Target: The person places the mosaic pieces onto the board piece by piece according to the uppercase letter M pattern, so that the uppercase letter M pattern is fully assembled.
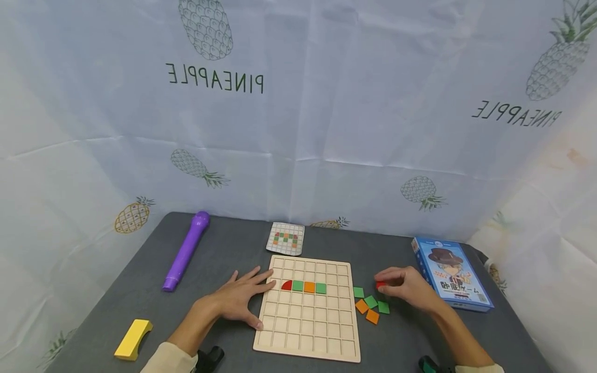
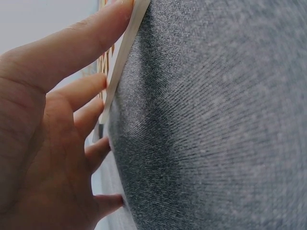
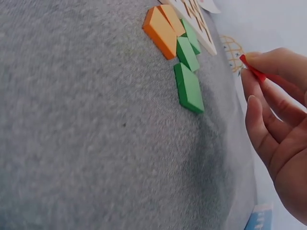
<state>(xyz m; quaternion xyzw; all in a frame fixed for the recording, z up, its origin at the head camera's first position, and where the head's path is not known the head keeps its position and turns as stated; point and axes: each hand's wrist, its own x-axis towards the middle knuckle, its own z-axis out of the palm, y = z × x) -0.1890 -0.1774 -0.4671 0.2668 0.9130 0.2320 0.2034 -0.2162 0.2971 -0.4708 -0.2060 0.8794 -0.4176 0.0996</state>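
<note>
A wooden grid board lies on the dark table, with a row of coloured tiles in it: a red quarter-round tile, a green one, an orange one and another green one. Fingers spread, my left hand rests at the board's left edge, thumb and fingertips touching it. My right hand pinches a red tile between thumb and fingers, right of the board and above the table. Loose green tiles and orange tiles lie between that hand and the board.
Behind the board lies a pattern card with a small coloured grid. A purple microphone-shaped stick and a yellow arch block are at the left. A blue game box lies at the right, near the patterned curtain.
</note>
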